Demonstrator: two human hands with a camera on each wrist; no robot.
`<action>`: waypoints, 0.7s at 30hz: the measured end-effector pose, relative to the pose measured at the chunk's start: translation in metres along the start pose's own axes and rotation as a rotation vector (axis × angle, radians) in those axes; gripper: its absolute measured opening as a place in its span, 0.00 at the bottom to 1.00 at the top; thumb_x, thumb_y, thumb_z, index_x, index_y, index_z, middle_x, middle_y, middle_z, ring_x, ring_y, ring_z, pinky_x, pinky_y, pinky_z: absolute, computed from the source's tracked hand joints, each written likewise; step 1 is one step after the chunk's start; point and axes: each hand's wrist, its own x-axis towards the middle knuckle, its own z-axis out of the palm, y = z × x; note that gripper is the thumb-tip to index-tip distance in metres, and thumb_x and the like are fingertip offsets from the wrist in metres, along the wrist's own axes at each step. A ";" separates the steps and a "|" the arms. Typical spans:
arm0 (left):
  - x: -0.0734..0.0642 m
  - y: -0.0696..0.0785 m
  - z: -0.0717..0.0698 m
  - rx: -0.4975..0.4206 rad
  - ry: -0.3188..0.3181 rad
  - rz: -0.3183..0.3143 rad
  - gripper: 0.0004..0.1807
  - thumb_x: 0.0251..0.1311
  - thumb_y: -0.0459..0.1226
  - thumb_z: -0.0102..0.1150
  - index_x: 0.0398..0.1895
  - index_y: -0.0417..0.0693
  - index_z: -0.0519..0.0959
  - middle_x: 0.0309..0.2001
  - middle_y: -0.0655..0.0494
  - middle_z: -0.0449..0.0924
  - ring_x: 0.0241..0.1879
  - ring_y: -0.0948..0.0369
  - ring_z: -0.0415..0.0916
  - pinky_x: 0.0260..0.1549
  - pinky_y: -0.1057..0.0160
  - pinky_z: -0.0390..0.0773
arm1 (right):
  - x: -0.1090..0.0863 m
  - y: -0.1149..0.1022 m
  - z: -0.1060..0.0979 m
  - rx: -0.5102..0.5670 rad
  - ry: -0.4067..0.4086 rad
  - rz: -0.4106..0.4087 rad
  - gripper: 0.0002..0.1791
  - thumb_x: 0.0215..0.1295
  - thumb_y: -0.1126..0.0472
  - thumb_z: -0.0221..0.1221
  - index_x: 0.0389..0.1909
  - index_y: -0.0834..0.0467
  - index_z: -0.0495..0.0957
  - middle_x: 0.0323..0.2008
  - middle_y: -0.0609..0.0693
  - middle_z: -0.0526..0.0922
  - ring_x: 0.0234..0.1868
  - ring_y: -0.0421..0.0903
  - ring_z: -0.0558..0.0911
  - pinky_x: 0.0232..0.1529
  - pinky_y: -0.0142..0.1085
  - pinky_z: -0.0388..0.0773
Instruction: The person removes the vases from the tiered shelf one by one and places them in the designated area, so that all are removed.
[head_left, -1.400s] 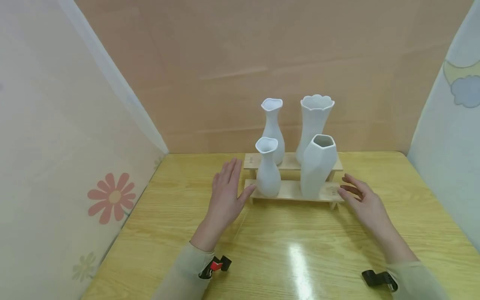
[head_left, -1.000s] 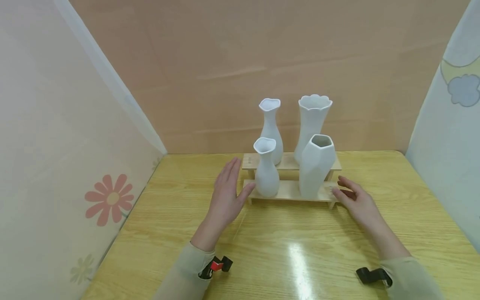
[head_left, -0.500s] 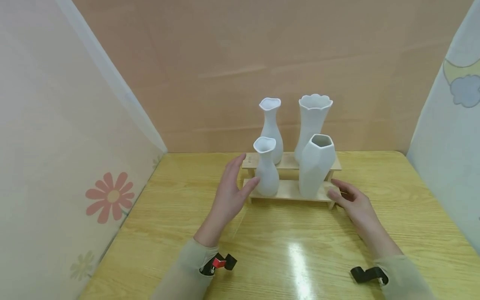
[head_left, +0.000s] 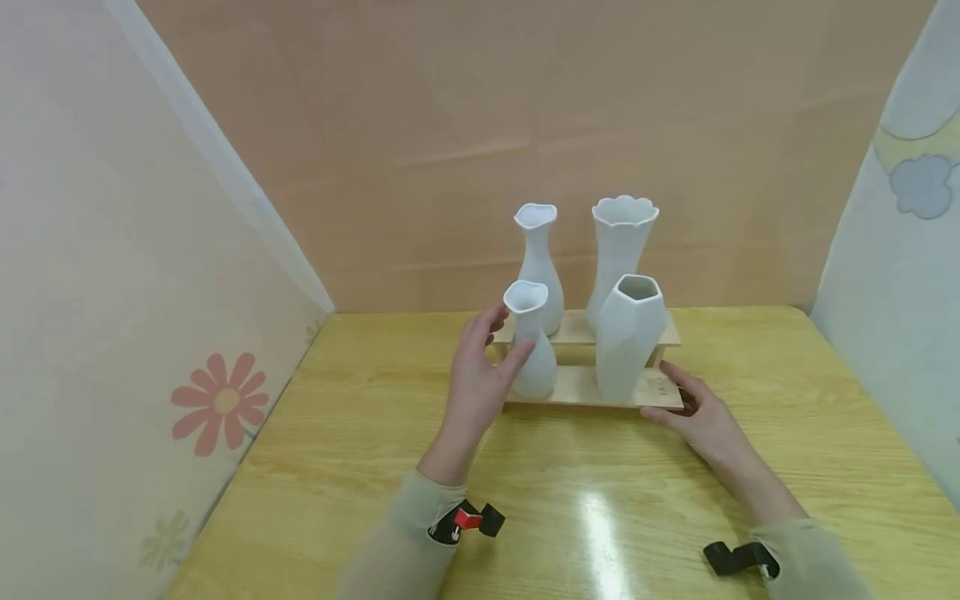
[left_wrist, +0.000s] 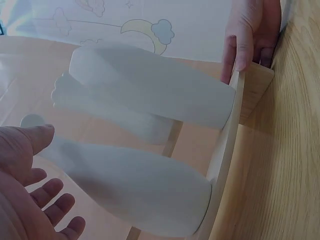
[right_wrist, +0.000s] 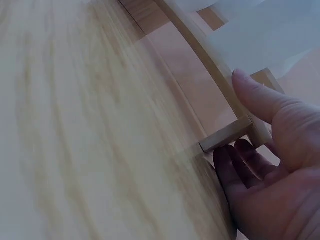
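Observation:
In the head view a two-tier wooden stand (head_left: pixel 577 387) bears white vases on both tiers. My left hand (head_left: pixel 480 379) is at the small wavy-rimmed vase (head_left: pixel 537 371), front left. Its thumb overlaps the vase's neck, and in the left wrist view its relaxed fingers (left_wrist: pixel 55 205) are spread beside the vase. My right hand (head_left: pixel 705 421) grips the right end of the lower tier. In the right wrist view its thumb (right_wrist: pixel 257 95) lies at the board's edge, with the fingers curled under by the stand's leg (right_wrist: pixel 225 135).
A faceted vase (head_left: pixel 630 342) stands front right. On the upper tier are a narrow-necked vase (head_left: pixel 540 267) and a scallop-rimmed vase (head_left: pixel 622 250). The wooden table (head_left: pixel 360 433) meets a brown backdrop (head_left: pixel 450 150), with patterned side panels to left and right.
My left hand has moved right, from beside the stand to the small vase's neck. My right hand has moved left and taken hold of the stand's right end. The vases keep their places.

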 end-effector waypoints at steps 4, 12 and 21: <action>0.001 0.001 0.006 0.002 0.002 -0.041 0.35 0.69 0.40 0.78 0.77 0.49 0.77 0.65 0.51 0.79 0.66 0.48 0.75 0.68 0.44 0.75 | 0.000 -0.001 0.002 -0.023 0.017 0.020 0.56 0.74 0.44 0.73 0.92 0.47 0.48 0.87 0.65 0.50 0.78 0.69 0.65 0.63 0.35 0.76; 0.008 0.001 0.014 0.016 0.019 -0.041 0.32 0.68 0.38 0.78 0.73 0.45 0.79 0.59 0.50 0.82 0.61 0.51 0.78 0.65 0.48 0.78 | 0.006 -0.003 -0.001 -0.057 0.022 0.037 0.59 0.71 0.41 0.74 0.92 0.48 0.49 0.86 0.70 0.52 0.79 0.74 0.63 0.70 0.64 0.71; 0.012 0.000 0.020 -0.008 0.047 -0.053 0.27 0.69 0.37 0.78 0.68 0.43 0.81 0.54 0.52 0.84 0.55 0.54 0.82 0.62 0.49 0.83 | 0.014 -0.005 -0.003 -0.126 0.017 -0.014 0.58 0.71 0.41 0.74 0.90 0.54 0.52 0.82 0.70 0.60 0.72 0.69 0.73 0.49 0.24 0.75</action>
